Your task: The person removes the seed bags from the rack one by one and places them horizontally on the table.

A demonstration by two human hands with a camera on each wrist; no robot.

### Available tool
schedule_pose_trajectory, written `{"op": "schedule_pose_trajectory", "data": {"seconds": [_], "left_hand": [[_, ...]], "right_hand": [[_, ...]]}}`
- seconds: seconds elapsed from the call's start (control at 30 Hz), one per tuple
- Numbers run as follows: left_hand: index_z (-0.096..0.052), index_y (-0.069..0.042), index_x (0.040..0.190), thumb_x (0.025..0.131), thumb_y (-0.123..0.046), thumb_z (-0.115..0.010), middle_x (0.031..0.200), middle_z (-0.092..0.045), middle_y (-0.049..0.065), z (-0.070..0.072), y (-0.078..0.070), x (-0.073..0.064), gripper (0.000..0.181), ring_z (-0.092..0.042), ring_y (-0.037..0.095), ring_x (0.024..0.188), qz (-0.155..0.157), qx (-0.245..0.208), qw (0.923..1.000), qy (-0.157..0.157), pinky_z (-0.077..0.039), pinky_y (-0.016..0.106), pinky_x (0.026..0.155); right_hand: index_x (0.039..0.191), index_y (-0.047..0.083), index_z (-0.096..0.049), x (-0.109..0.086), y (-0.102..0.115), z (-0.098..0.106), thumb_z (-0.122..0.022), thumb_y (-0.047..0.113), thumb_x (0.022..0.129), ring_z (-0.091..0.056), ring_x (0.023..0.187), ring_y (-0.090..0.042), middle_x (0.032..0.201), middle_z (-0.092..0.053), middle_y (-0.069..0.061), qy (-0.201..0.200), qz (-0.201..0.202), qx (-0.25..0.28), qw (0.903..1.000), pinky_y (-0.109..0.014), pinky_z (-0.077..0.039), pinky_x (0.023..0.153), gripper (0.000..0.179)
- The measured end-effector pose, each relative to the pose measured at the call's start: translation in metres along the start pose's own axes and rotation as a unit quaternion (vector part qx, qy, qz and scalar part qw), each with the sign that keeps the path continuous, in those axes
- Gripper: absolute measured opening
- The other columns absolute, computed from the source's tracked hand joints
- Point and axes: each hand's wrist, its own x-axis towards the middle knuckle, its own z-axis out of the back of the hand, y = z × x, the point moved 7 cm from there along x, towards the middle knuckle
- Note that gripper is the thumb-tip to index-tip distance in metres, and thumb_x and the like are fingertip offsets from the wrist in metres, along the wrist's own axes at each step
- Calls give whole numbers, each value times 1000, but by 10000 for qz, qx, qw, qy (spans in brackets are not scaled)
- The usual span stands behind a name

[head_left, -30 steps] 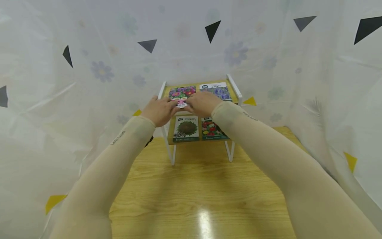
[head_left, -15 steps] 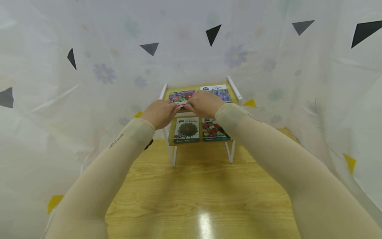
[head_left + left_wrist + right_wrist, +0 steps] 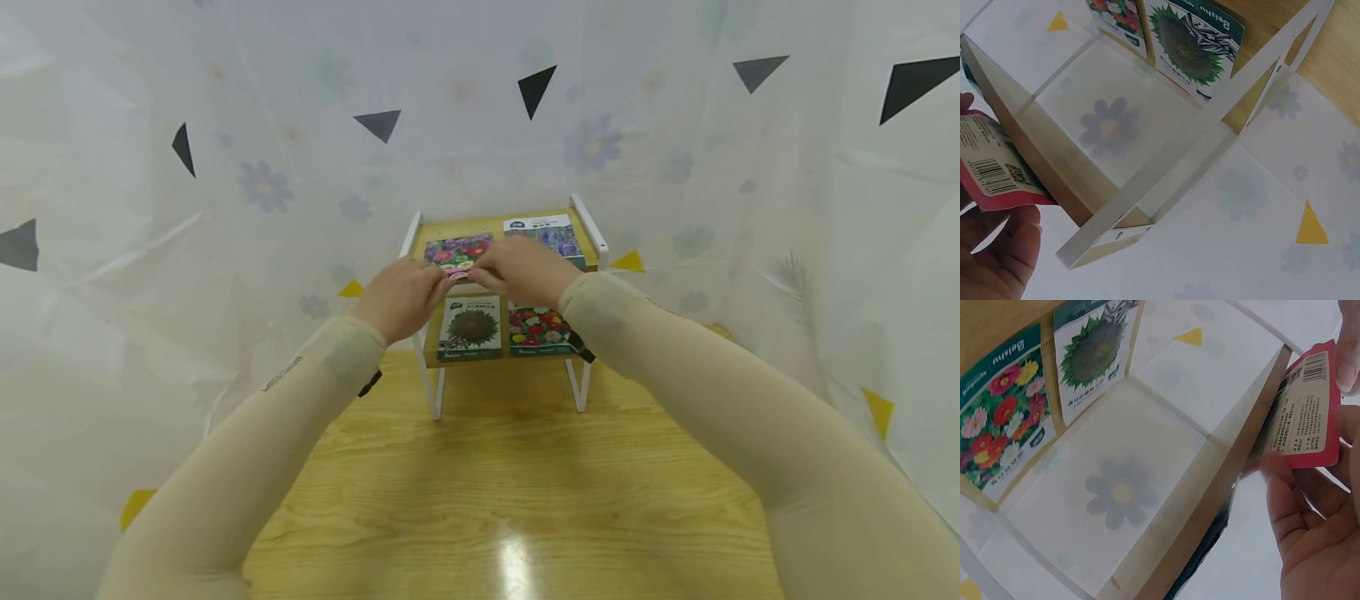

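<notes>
Hands meet at the front edge of the upper shelf of a small white-framed rack (image 3: 588, 223). Left hand (image 3: 401, 296) and right hand (image 3: 525, 268) both grip one pink-edged seed packet (image 3: 459, 272), which sits between them, just above the shelf edge. In the left wrist view the packet (image 3: 994, 165) shows a barcode and lies against the shelf's wooden edge, with the left hand's fingers (image 3: 1007, 256) curled beneath it. In the right wrist view the packet (image 3: 1307, 409) is pinched between the right hand's thumb and fingers (image 3: 1285, 500), printed back facing the camera.

On the upper shelf lie a mixed-flower packet (image 3: 459, 247) and a lavender packet (image 3: 546, 233). On the lower shelf lie a sunflower packet (image 3: 471, 327) and a red-flower packet (image 3: 538, 327). Rack stands on a wooden table (image 3: 495, 500) surrounded by a flower-printed sheet (image 3: 225, 167).
</notes>
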Motion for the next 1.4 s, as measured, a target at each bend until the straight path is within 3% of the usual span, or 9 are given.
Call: {"op": "schedule_pose_trajectory", "data": {"seconds": [0.17, 0.27, 0.4, 0.53, 0.77, 0.9, 1.03, 1.27, 1.4], "left_hand": [[-68, -7, 91, 103, -32, -47, 76, -64, 4, 5, -1, -11, 34, -58, 20, 67, 207, 40, 9993, -310, -50, 36, 66], [-69, -7, 90, 102, -35, -47, 76, -64, 6, 9, 0, -16, 38, -58, 20, 63, 302, 48, 9983, -492, -50, 36, 60], [-72, -5, 98, 101, -38, -49, 88, -69, 9, 13, 3, -20, 40, -62, 22, 73, 410, -183, 9970, -623, -52, 38, 66], [-72, -4, 101, 99, -38, -53, 94, -70, 11, 12, 6, -25, 40, -63, 24, 78, 527, -349, 9956, -686, -53, 39, 71], [-72, -3, 98, 93, -38, -63, 90, -66, 9, 12, 4, -38, 36, -59, 21, 74, 553, -754, 9902, -1036, -51, 36, 67], [-73, -4, 92, 92, -34, -66, 83, -61, 4, 14, 4, -44, 30, -53, 18, 69, 649, -1067, 9833, -1325, -46, 33, 62], [-74, -5, 89, 93, -25, -65, 83, -62, 4, 13, 5, -49, 23, -57, 21, 71, 964, -1408, 9742, -1480, -47, 34, 63], [-74, -3, 89, 90, -16, -67, 92, -65, 7, 4, 8, -56, 15, -61, 22, 76, 1454, -1781, 9620, -1475, -51, 34, 69], [-73, -1, 102, 89, -15, -67, 103, -62, 11, -4, 9, -62, 20, -63, 19, 76, 1802, -2184, 9504, -1287, -54, 34, 70]], "right_hand": [[107, 14, -74, -7, 0, 0, -48, 34, 102, -60, 66, -9, 91, -69, 2, -324, 4, 616, 9976, -29, -50, 66, 33], [96, 15, -76, -12, 1, 2, -47, 35, 102, -52, 53, -11, 75, -66, 1, -430, -156, 1027, 9937, -30, -46, 60, 36], [80, 18, -72, -18, 1, 3, -45, 37, 102, -39, 43, -17, 52, -49, -3, -446, -476, 1454, 9872, -32, -40, 53, 39], [74, 19, -69, -22, 1, 1, -46, 37, 102, -35, 41, -16, 48, -42, -1, -433, -666, 1670, 9827, -31, -38, 51, 40], [69, 15, -64, -27, 2, -7, -47, 32, 102, -40, 43, -16, 56, -55, 1, -456, -766, 1876, 9782, -32, -44, 61, 41], [88, 15, -73, -32, 3, -11, -49, 28, 101, -52, 54, -14, 89, -70, 1, -559, -862, 1920, 9760, -32, -48, 69, 30], [108, 16, -73, -37, 3, -15, -52, 25, 99, -59, 75, -11, 114, -66, 0, -732, -885, 1771, 9775, -31, -50, 71, 25], [106, 12, -74, -45, 6, -22, -57, 19, 96, -54, 75, -15, 102, -64, 1, -1035, -853, 1791, 9746, -30, -47, 64, 21], [106, 9, -73, -48, 9, -27, -59, 15, 95, -51, 70, -15, 95, -62, 1, -1270, -688, 1781, 9734, -29, -45, 62, 19]]}}
